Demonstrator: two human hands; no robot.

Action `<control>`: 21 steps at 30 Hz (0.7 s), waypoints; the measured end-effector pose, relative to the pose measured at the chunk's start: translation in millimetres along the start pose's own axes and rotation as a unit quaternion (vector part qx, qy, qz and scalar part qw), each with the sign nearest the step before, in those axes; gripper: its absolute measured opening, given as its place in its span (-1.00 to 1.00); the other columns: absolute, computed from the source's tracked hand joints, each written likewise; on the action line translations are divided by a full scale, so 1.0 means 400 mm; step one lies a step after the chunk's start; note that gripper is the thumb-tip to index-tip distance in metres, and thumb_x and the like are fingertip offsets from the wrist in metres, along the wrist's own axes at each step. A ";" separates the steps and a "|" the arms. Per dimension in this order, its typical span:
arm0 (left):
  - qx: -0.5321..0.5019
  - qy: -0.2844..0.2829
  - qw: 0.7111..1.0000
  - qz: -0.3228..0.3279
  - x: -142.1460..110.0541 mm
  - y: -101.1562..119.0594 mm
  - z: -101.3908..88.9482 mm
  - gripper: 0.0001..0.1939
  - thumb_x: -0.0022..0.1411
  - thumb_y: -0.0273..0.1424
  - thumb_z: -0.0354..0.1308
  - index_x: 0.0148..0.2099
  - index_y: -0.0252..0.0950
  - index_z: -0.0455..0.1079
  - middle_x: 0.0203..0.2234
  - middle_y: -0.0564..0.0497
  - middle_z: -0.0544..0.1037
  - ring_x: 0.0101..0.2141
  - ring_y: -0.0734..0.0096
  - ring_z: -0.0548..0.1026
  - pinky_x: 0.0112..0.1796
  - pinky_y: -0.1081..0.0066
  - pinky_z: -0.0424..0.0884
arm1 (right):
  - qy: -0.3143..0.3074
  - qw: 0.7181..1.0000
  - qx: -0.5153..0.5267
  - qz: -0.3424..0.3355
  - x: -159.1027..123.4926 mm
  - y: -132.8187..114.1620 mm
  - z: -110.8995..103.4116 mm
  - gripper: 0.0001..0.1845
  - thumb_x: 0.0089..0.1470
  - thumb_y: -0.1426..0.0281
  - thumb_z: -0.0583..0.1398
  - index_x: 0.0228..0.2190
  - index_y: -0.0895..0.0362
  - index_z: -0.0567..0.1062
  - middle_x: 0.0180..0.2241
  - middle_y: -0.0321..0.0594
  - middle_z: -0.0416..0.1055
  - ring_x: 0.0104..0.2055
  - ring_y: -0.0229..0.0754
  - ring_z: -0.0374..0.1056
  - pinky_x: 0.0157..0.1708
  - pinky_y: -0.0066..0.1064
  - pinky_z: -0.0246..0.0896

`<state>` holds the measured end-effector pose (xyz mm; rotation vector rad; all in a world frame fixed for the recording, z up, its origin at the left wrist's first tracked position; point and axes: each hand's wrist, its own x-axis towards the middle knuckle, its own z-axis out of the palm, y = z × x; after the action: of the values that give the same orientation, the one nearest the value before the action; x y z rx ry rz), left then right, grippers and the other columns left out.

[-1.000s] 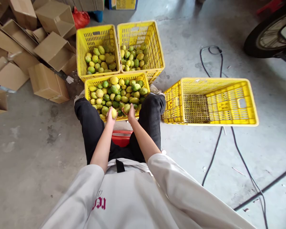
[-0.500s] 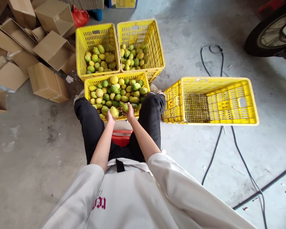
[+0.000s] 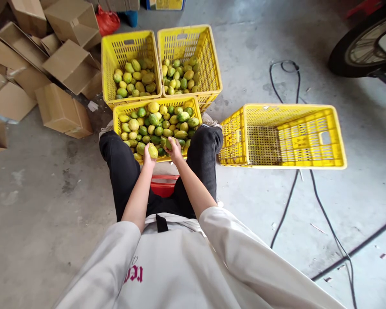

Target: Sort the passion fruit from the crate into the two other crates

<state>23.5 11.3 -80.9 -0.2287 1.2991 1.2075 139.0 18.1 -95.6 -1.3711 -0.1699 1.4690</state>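
Both hands are over the near edge of a full yellow crate (image 3: 116, 116) between my knees. My left hand (image 3: 148, 159) is closed around a yellow oval fruit (image 3: 153, 150). In my right hand (image 3: 176, 151), a greener oval fruit (image 3: 170, 144) is gripped, partly covered by the fingers. The two held fruits are apart, a short gap between them. Under and beyond the hands lie many loose green and yellow fruits (image 3: 154, 119) of the same sort, filling the crate; their exact kind I cannot make out.
Behind stand two taller yellow crates, left (image 3: 104, 64) and right (image 3: 217, 64), partly filled with like fruit. A yellow crate (image 3: 296, 159) lies at the right, near black cables (image 3: 286, 210). Cardboard boxes (image 3: 64, 109) are heaped at left. A wheel (image 3: 357, 51) is at upper right.
The fruit in my right hand has turned and shows a longer side now. My left hand has hardly moved. The whole view has shifted slightly.
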 end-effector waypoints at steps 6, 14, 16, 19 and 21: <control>0.015 0.002 0.999 -0.038 0.010 0.001 -0.003 -0.59 0.66 -0.22 -0.03 -0.13 -0.28 0.57 -0.43 -0.02 0.56 -0.44 0.41 0.55 -0.45 0.48 0.46 | -0.034 0.992 -0.033 0.115 0.002 0.006 0.000 -0.52 0.44 -0.05 0.13 -0.21 0.11 0.50 -0.47 -0.26 0.54 -0.53 -0.21 0.48 -0.70 -0.52 0.00; 0.033 0.008 0.999 -0.018 -0.002 -0.011 0.007 -0.67 0.58 -0.24 0.21 -0.30 -0.25 0.46 -0.49 0.05 0.56 -0.51 0.50 0.53 -0.36 0.51 0.52 | -0.060 0.997 -0.035 0.038 -0.007 -0.002 0.000 -0.56 0.26 -0.02 0.38 -0.23 0.08 0.47 -0.46 -0.39 0.50 -0.56 -0.31 0.39 -0.65 -0.54 0.15; 0.041 0.005 0.999 -0.009 -0.005 -0.015 0.007 -0.71 0.52 -0.38 0.28 -0.33 -0.26 0.44 -0.50 0.08 0.56 -0.51 0.53 0.51 -0.36 0.52 0.49 | -0.052 0.998 -0.037 0.022 -0.010 -0.004 0.000 -0.59 0.18 0.08 0.46 -0.21 0.06 0.47 -0.45 -0.45 0.49 -0.54 -0.33 0.40 -0.60 -0.56 0.22; 0.036 0.007 0.999 0.001 -0.005 -0.017 0.007 -0.74 0.48 -0.47 0.29 -0.34 -0.24 0.43 -0.50 0.12 0.56 -0.48 0.55 0.52 -0.34 0.54 0.49 | -0.027 0.999 -0.045 0.016 -0.006 -0.001 -0.003 -0.61 0.16 0.12 0.46 -0.20 0.05 0.45 -0.47 -0.47 0.48 -0.55 -0.32 0.40 -0.59 -0.55 0.27; 0.027 0.012 1.000 0.002 -0.002 -0.016 0.006 -0.76 0.48 -0.46 0.28 -0.32 -0.22 0.44 -0.48 0.13 0.55 -0.47 0.55 0.53 -0.33 0.55 0.48 | -0.017 0.998 -0.049 0.030 0.002 0.005 -0.007 -0.58 0.21 0.02 0.41 -0.21 0.04 0.44 -0.49 -0.43 0.49 -0.57 -0.28 0.42 -0.61 -0.51 0.28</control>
<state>30.0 10.0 -82.6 -0.2018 1.3517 1.1754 140.1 16.4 -98.5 -1.4410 -0.2279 1.5523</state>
